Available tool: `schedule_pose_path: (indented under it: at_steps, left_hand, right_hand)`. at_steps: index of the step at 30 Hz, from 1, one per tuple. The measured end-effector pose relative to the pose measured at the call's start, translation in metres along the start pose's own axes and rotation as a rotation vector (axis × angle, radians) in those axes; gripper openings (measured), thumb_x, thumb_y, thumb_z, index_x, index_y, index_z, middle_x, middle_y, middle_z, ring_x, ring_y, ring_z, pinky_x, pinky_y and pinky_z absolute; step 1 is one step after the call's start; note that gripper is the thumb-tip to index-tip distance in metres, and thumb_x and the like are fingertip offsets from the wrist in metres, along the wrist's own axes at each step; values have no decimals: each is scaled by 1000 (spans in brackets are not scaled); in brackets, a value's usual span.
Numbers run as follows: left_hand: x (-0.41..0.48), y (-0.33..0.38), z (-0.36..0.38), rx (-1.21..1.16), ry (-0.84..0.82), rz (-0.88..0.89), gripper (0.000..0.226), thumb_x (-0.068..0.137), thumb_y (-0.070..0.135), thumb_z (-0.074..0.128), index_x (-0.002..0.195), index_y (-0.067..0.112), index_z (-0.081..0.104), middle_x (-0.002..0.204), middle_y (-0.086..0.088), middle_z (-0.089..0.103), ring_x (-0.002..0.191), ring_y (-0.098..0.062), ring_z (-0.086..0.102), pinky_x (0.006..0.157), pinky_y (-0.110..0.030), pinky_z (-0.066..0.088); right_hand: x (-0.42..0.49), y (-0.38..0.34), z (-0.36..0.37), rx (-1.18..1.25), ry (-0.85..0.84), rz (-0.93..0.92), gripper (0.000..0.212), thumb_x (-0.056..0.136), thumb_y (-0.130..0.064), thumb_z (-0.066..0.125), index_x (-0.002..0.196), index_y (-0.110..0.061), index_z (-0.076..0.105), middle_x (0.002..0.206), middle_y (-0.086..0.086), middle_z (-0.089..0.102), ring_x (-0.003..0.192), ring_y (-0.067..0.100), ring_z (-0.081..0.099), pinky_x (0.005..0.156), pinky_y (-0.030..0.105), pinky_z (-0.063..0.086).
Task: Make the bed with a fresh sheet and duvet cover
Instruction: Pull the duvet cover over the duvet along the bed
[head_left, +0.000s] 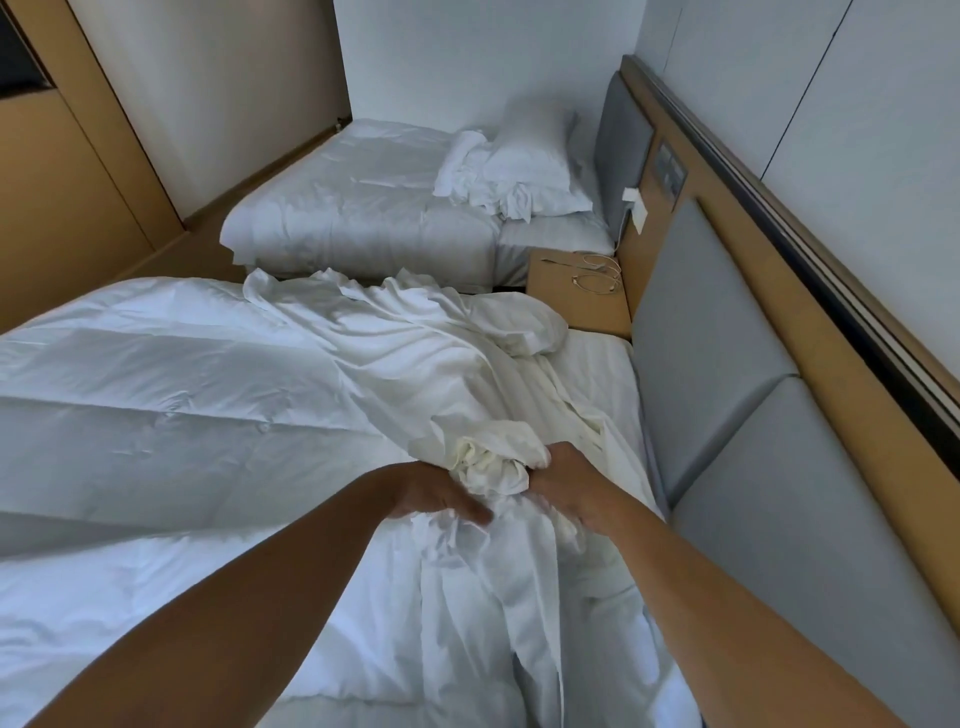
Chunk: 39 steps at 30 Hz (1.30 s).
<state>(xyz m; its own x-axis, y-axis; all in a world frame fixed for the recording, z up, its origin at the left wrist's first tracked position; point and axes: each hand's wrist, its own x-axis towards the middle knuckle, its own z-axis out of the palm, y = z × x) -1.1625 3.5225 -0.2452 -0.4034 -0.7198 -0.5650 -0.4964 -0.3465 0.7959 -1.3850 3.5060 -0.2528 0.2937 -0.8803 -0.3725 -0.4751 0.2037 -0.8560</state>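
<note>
Fabric is bunching into a tight cream-white wad between two bare hands, just in front of the grey padded headboard (711, 338) of the near bed. The left hand (441, 496) is gripping the side of the wad farther from the headboard, with its fingers tucked into the folds. The right hand (566, 483) is clenching the side nearer the headboard. The wad is most likely one end of the duvet cover (415, 338). The rest of it is trailing away in twisted ridges along the head end of the bed, close to the headboard. The quilted duvet (182, 389) is lying flat farther out from the headboard and is covering most of the mattress. A strip of striped sheet (597, 374) is showing right against the headboard. Beyond the headboard's far end a bedside table (571, 306) is carrying a looped cable (597, 270), and past that a second bed (363, 208) is holding a pillow (530, 161) and loose linen. The likeliest trouble is the twist. If the hands are pulling while the cover is roped up like this, they may be finding the wrong corner or opening, and the duvet may end up bunched inside. A hard tug toward the headboard could also drag the sheet loose beneath. A wide shake could sweep cloth across the bedside table and catch the cable.
</note>
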Motion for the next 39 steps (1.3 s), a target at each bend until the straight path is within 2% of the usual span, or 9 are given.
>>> schedule_pose_path:
  at_steps: [4, 7, 14, 19, 26, 29, 32, 34, 39]
  left_hand:
    - [-5, 11, -8, -174, 88, 92, 21, 80, -3, 73, 97, 9, 74, 94, -2, 77, 92, -23, 70, 85, -29, 53]
    - [-4, 22, -10, -131, 210, 118, 6, 75, 1, 71, 78, 7, 69, 71, 0, 70, 67, -17, 60, 63, -23, 44]
    - [-6, 16, 1, 181, -128, -135, 17, 77, 19, 85, 66, 31, 80, 73, 14, 74, 64, 2, 68, 59, -6, 46]
    - [13, 5, 16, -99, 159, 50, 23, 77, 14, 85, 97, 18, 76, 90, 4, 78, 84, -12, 71, 74, -20, 54]
    - [17, 30, -13, -103, 324, 185, 30, 85, -6, 70, 70, 20, 71, 56, 14, 66, 57, -2, 61, 51, -12, 46]
    - [13, 24, -15, -146, 258, 160, 11, 77, 2, 79, 82, 8, 71, 70, 5, 72, 71, -11, 66, 65, -18, 52]
    - [11, 11, -11, -60, 12, 36, 45, 70, 13, 88, 112, 9, 74, 111, -6, 76, 106, -21, 70, 95, -28, 53]
    - [12, 7, 2, 47, -89, -16, 30, 72, 16, 89, 100, 23, 79, 103, 5, 77, 99, -10, 72, 83, -16, 52]
    - [16, 1, 19, -219, 189, 144, 15, 89, 16, 76, 103, 15, 73, 97, -6, 73, 90, -18, 63, 81, -29, 47]
  right_hand:
    - [-4, 2, -15, -13, -282, 150, 68, 57, -50, 92, 116, -23, 71, 106, -4, 77, 102, 14, 72, 92, 31, 56]
    - [-5, 1, -17, -6, -420, 157, 68, 62, -28, 96, 123, -18, 68, 114, 2, 75, 111, 20, 69, 101, 39, 53]
    - [-9, 17, -15, 134, -234, 24, 33, 75, -11, 80, 107, -16, 76, 103, 2, 78, 100, 18, 73, 89, 31, 56]
    - [-5, 13, -13, 119, 55, 38, 16, 84, -16, 71, 99, -11, 76, 98, 10, 77, 101, 30, 71, 82, 34, 54]
    - [-7, -5, -28, 89, -453, 205, 65, 66, -13, 93, 125, -13, 67, 119, 9, 73, 112, 26, 69, 91, 39, 57]
    - [-4, -9, -28, 73, -327, 86, 52, 72, -13, 90, 119, -23, 69, 111, -4, 76, 105, 13, 71, 88, 28, 58]
    - [0, -2, -27, 180, -169, 30, 31, 82, -9, 78, 112, -14, 74, 108, 5, 77, 103, 21, 72, 99, 39, 55]
    - [3, 0, -20, 179, -75, 13, 22, 84, -8, 73, 106, -10, 76, 102, 9, 77, 101, 26, 73, 100, 47, 54]
    - [-1, -5, -24, 220, -100, -15, 40, 74, -21, 88, 111, -12, 75, 108, 8, 76, 105, 25, 71, 101, 48, 53]
